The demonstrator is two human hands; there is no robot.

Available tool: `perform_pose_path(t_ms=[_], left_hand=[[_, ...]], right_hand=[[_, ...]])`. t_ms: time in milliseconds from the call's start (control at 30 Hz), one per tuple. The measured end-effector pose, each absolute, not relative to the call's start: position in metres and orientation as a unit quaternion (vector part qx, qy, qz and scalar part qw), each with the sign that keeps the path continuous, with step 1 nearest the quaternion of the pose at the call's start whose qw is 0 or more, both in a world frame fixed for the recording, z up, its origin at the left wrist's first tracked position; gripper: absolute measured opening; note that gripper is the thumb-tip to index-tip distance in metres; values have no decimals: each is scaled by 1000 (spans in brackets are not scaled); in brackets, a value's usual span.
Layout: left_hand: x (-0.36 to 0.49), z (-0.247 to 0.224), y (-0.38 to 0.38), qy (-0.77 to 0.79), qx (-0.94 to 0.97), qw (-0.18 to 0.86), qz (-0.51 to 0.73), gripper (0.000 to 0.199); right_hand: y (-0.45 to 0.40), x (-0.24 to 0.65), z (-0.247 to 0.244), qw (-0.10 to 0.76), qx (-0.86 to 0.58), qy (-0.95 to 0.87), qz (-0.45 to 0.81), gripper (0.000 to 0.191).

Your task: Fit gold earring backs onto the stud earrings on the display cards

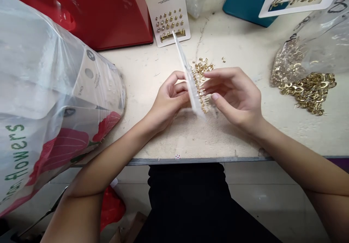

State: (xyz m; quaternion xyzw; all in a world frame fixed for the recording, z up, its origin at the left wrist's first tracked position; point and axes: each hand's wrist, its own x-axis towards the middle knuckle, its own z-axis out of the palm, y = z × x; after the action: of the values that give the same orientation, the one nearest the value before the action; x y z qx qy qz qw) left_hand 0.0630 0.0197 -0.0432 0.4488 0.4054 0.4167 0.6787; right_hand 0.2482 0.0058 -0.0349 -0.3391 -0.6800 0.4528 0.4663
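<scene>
My left hand (173,99) grips a white earring card (189,77) by one side, between thumb and fingers. The card stands nearly edge-on, with rows of thin gold earring posts (204,103) sticking out to the right. Close to those posts is my right hand (236,95), its thumb and index finger apart and its other fingers curled behind. No object shows between them, though some fingertips are hidden. Just behind the card lies a small heap of gold earring backs (203,67) on the pale worktable (152,141).
A filled clear plastic bag (103,72) of cards crowds the left. A red holder (109,17), another earring card (169,10) and a teal holder (245,3) stand behind. At right, loose gold hoop-like pieces (311,94) spill beside a clear bag (321,50).
</scene>
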Motion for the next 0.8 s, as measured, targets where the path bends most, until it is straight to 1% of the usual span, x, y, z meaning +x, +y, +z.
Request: perform_pose_path(t_ms=[133,233,333,433,667,800], left_hand=[[60,-49,19,371,419,718,414,49],[60,-48,19,369,433,704,425,36],[60,-46,19,388,461,664,443,31],[60,-45,19,394,494,632,449,32],[57,-51,19,395,523,615,438,37],[57,-45,17,409,562,573,434,37]], right_hand=[[7,247,-39,467,-308,-691,458,37],[8,247,-41,458,-306,-693,465,36],[9,248,-41,453,-325,-690,462,37],[11,248,-40,450,-329,-690,461,36],[13,247,-36,450,-332,-707,434,33],[12,247,-37,445,-328,-702,449,36]])
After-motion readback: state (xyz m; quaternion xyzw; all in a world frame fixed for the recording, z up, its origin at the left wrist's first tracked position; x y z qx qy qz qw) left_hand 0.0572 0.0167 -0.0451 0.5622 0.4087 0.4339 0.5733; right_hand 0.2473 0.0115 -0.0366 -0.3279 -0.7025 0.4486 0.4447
